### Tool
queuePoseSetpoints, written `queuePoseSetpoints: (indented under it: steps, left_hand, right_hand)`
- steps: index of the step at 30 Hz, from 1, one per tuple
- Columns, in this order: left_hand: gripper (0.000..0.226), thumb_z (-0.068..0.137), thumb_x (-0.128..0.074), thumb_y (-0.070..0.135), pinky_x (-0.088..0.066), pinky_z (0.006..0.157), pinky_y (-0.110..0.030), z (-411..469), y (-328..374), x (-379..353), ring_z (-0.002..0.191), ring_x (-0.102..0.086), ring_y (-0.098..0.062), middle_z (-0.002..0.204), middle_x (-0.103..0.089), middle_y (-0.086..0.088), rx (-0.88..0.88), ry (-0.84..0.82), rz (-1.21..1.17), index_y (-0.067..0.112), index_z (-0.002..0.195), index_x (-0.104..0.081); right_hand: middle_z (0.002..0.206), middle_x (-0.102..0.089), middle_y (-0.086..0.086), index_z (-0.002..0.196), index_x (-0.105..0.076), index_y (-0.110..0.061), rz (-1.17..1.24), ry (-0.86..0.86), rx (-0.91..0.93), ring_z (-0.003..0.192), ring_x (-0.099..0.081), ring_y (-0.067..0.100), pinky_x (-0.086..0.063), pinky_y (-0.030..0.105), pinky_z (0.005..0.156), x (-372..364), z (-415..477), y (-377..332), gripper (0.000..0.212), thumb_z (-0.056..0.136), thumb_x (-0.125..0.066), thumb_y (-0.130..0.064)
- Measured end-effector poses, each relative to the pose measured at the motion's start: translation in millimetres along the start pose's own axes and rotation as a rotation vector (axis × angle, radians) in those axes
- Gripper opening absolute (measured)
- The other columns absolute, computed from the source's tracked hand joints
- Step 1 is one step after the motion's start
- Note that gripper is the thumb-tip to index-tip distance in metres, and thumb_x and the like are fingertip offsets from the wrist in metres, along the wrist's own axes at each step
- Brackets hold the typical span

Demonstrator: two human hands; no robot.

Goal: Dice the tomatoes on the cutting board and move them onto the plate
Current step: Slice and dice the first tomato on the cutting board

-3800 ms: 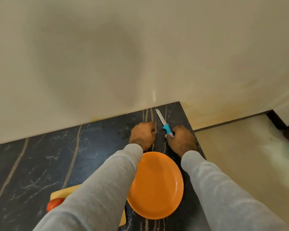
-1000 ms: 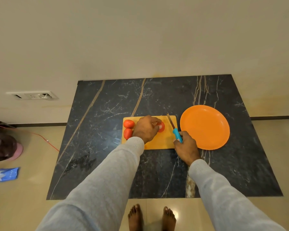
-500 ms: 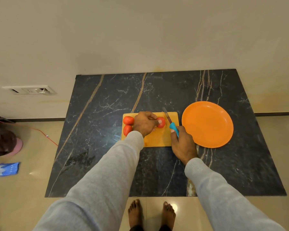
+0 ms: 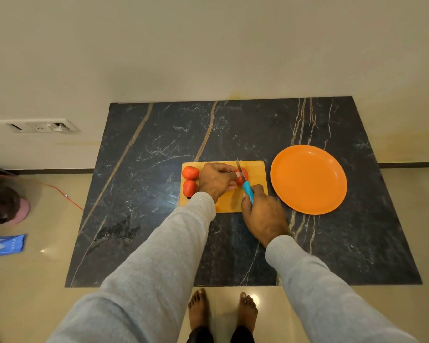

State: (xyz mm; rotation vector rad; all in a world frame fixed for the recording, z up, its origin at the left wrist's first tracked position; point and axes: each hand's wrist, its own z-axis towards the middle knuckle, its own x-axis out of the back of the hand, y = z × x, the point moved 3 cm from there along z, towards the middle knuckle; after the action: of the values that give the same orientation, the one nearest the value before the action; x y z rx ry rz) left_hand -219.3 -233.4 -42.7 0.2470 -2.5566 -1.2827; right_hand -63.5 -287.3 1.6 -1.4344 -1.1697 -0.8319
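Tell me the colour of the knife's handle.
Bright blue. The knife handle shows best in the head view, gripped by the right hand over the cutting board.

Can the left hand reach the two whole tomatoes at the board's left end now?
Probably yes: the whole tomatoes lie uncovered beside the left hand, nothing between. It first has to release the third tomato under the knife.

Red tomatoes (image 4: 190,173), orange plate (image 4: 308,179), yellow board (image 4: 256,169), blk veined slab (image 4: 159,144).
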Motion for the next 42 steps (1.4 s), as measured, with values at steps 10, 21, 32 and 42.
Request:
queuePoseSetpoints:
  steps: [10, 21, 32, 42]
  left_hand:
    - [0.017, 0.088, -0.084, 0.012, -0.067, 0.079, -0.038, 8.5, -2.1, -1.8, 0.09, -0.078, -0.022, 0.105, -0.078, -0.002, -0.006, 0.033, 0.036, 0.017, 0.104, -0.082]
    - [0.018, 0.09, -0.082, 0.016, -0.067, 0.077, -0.034, 10.1, -0.3, -7.4, 0.086, -0.077, -0.017, 0.103, -0.077, 0.0, -0.008, 0.089, 0.078, 0.018, 0.107, -0.082]
    - [0.018, 0.089, -0.083, 0.019, -0.066, 0.083, -0.034, 8.3, -1.8, -8.3, 0.09, -0.075, -0.017, 0.101, -0.076, 0.003, -0.01, 0.089, 0.063, 0.018, 0.107, -0.082]
    - [0.023, 0.088, -0.084, 0.02, -0.066, 0.082, -0.036, 7.4, -3.2, -8.2, 0.091, -0.076, -0.018, 0.106, -0.077, 0.0, -0.002, 0.093, 0.03, 0.016, 0.11, -0.082]
  right_hand:
    - [0.091, -0.068, 0.004, 0.13, -0.048, -0.017, -0.072, -0.007, -0.055, 0.076, -0.067, 0.022, -0.061, 0.037, 0.066, 3.3, -5.1, -10.1, 0.043, 0.105, -0.034, -0.05]
    - [0.099, -0.069, 0.006, 0.132, -0.051, -0.015, -0.114, -0.075, -0.064, 0.085, -0.067, 0.024, -0.057, 0.035, 0.069, 2.5, -0.7, -15.0, 0.042, 0.106, -0.037, -0.045]
    - [0.101, -0.068, 0.008, 0.134, -0.051, -0.013, -0.158, -0.13, -0.079, 0.087, -0.068, 0.026, -0.062, 0.04, 0.075, 4.2, 13.0, -23.2, 0.041, 0.104, -0.046, -0.041]
    - [0.104, -0.069, 0.009, 0.132, -0.05, -0.01, -0.187, -0.145, -0.085, 0.09, -0.07, 0.028, -0.059, 0.038, 0.073, -0.8, 7.5, -23.8, 0.037, 0.104, -0.048, -0.034]
